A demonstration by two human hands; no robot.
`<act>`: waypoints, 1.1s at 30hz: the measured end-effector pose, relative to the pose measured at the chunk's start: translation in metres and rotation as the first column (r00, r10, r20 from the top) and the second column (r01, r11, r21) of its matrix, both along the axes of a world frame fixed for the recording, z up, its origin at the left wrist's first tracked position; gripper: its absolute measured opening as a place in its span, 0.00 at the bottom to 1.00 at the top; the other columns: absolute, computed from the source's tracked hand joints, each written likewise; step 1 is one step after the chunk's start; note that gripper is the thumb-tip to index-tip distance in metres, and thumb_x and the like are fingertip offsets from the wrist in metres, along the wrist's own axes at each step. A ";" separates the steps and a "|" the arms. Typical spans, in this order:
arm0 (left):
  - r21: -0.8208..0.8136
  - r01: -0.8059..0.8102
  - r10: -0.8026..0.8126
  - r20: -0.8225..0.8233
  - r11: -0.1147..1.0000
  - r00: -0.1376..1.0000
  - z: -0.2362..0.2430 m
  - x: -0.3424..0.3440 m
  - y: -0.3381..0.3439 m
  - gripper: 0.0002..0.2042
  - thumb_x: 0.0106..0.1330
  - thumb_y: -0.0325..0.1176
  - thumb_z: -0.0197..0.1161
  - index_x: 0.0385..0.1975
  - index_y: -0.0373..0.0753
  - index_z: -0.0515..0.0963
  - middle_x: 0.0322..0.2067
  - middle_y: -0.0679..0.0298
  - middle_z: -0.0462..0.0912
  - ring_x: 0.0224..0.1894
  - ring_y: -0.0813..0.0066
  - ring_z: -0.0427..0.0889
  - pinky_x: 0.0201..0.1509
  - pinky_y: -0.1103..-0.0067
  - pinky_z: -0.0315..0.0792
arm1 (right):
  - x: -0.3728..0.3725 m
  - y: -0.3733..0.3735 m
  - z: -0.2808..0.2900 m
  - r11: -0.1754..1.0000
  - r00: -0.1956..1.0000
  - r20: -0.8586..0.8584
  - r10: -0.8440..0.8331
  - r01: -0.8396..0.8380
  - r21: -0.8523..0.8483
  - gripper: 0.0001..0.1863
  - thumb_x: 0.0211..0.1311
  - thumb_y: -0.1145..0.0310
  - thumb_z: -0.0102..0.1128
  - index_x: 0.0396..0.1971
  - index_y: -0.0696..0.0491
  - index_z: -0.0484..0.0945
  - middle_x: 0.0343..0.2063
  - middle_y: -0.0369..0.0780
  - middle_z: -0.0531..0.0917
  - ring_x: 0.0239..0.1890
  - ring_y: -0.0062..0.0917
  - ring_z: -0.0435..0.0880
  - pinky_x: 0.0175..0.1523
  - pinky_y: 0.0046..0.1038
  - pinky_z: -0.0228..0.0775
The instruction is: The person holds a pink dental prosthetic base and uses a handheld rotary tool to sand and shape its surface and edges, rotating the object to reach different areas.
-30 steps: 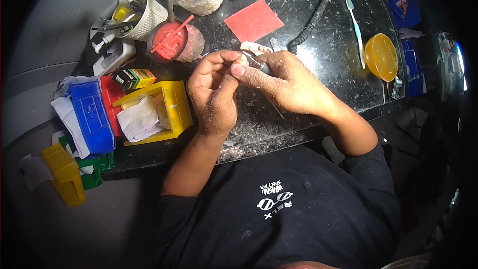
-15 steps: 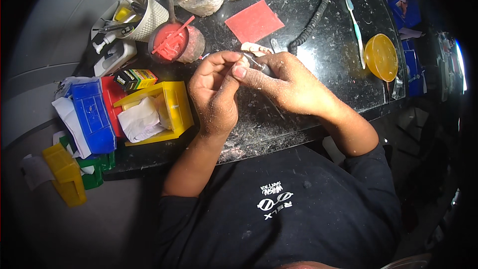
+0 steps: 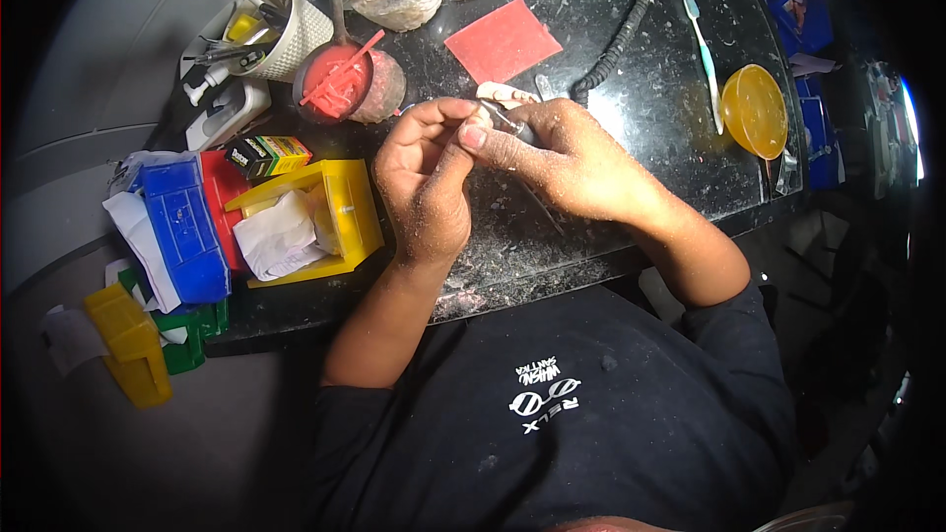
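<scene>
My left hand [image 3: 429,187] is closed, its thumb and fingertips pinching a small pale piece [image 3: 484,117] that is mostly hidden by the fingers. In my right hand [image 3: 567,163] is a rotary handpiece [image 3: 512,125] with a silver nose and a dark body, its tip against or very close to the pale piece. The two thumbs meet there. Fine pale dust covers both hands. Just beyond the fingertips lies a cream-coloured dental model [image 3: 507,94], partly hidden.
On the dusty black bench [image 3: 650,207] lie a red wax sheet [image 3: 503,39], a coiled black cord [image 3: 623,44] and a toothbrush [image 3: 705,64]. An orange bowl [image 3: 756,113] stands right. Left are a pot of red material [image 3: 313,69], a tool basket [image 3: 307,32] and a yellow bin [image 3: 360,217].
Both hands have shifted very slightly, and slightly more of the handpiece's silver nose shows. Their grips look the same.
</scene>
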State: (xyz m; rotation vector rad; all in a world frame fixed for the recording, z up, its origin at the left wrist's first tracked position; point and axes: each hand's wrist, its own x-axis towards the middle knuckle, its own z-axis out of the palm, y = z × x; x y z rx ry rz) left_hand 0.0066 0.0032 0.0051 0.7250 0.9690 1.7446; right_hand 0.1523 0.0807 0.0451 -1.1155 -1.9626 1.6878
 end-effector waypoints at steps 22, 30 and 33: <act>0.047 0.186 -0.191 0.198 0.981 0.961 -0.005 -0.009 0.003 0.07 0.75 0.25 0.56 0.50 0.35 0.73 0.45 0.62 0.76 0.44 0.77 0.78 0.48 0.80 0.76 | 0.012 0.008 0.010 0.999 0.989 -0.148 -0.029 0.026 -0.018 0.16 0.67 0.58 0.65 0.31 0.57 0.87 0.18 0.35 0.79 0.23 0.14 0.71 0.30 0.26 0.65; 0.096 0.152 -0.163 0.115 0.984 0.980 0.000 -0.005 0.004 0.07 0.75 0.25 0.56 0.49 0.34 0.73 0.45 0.58 0.79 0.42 0.75 0.77 0.47 0.79 0.74 | 0.009 0.006 0.016 0.999 0.993 -0.113 -0.040 0.039 -0.011 0.18 0.68 0.55 0.65 0.28 0.56 0.86 0.15 0.32 0.74 0.22 0.12 0.66 0.27 0.26 0.60; 0.110 0.100 -0.105 0.041 0.989 0.994 0.003 -0.004 0.004 0.07 0.74 0.24 0.57 0.48 0.32 0.74 0.45 0.55 0.80 0.42 0.73 0.79 0.47 0.78 0.74 | 0.009 0.007 0.021 0.999 0.992 -0.122 -0.043 0.044 0.006 0.18 0.69 0.55 0.65 0.28 0.56 0.86 0.15 0.31 0.74 0.22 0.12 0.66 0.27 0.25 0.60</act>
